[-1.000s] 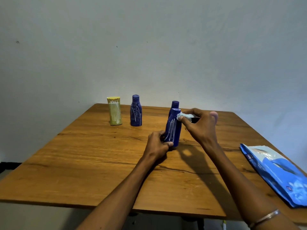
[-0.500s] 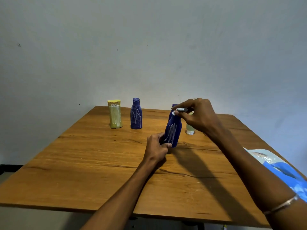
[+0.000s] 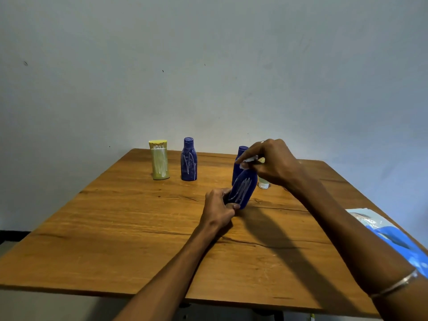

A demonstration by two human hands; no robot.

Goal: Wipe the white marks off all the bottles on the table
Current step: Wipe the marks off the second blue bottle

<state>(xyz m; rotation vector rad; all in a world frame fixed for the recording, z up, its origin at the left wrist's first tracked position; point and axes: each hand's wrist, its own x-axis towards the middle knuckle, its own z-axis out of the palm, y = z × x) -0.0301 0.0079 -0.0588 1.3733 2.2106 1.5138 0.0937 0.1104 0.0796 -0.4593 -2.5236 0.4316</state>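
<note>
A dark blue bottle streaked with white marks leans to the right near the table's middle. My left hand grips its base. My right hand covers its cap and pinches a small white wipe against the top. A second blue bottle stands just behind it, mostly hidden. Further left stand a marked blue bottle and a marked yellow bottle. A small pale bottle with a white cap peeks out under my right hand.
The wooden table runs to a pale wall behind. A blue and white packet lies at the right edge, partly behind my right forearm. The near edge of the table crosses low in the view.
My right hand has risen from beside the bottle's neck to over its cap with the wipe. The bottle leans further right; the pale bottle behind has come into sight.
</note>
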